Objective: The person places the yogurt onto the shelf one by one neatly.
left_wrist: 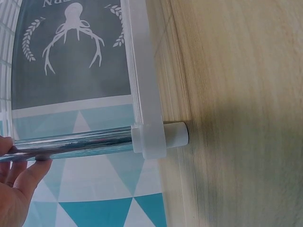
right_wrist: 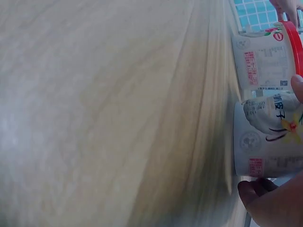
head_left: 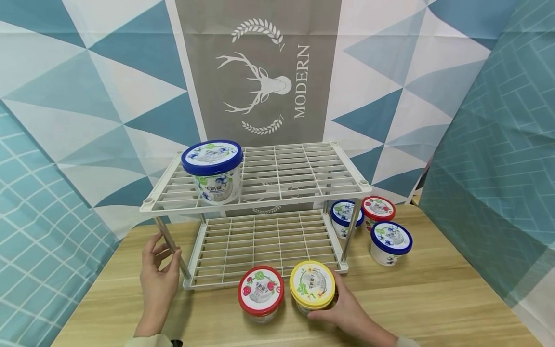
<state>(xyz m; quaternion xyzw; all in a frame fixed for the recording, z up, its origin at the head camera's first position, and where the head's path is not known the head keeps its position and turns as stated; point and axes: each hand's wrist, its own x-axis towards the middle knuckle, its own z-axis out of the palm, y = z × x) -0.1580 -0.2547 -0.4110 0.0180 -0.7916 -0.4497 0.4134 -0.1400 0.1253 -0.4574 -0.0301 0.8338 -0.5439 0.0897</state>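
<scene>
At the rack's front left corner, my left hand (head_left: 159,279) holds the shiny metal post (left_wrist: 94,143) between thumb and fingers. The post belongs to a white two-tier rack (head_left: 260,201). My right hand (head_left: 347,308) grips a yellow-lidded tub (head_left: 312,285) from its right side, thumb in front; some of its fingers are hidden behind the tub. That tub stands on the table just before the lower shelf. Close to its left is a red-lidded tub (head_left: 261,291) with strawberry pictures, untouched. A larger blue-lidded tub (head_left: 218,187) sits on the upper shelf's left end.
Right of the rack stand two small blue-lidded tubs (head_left: 391,241) and a red-lidded tub (head_left: 378,208), one blue one partly behind the right post. The wooden table (head_left: 416,303) backs onto a patterned cloth (head_left: 143,62) with a deer head print.
</scene>
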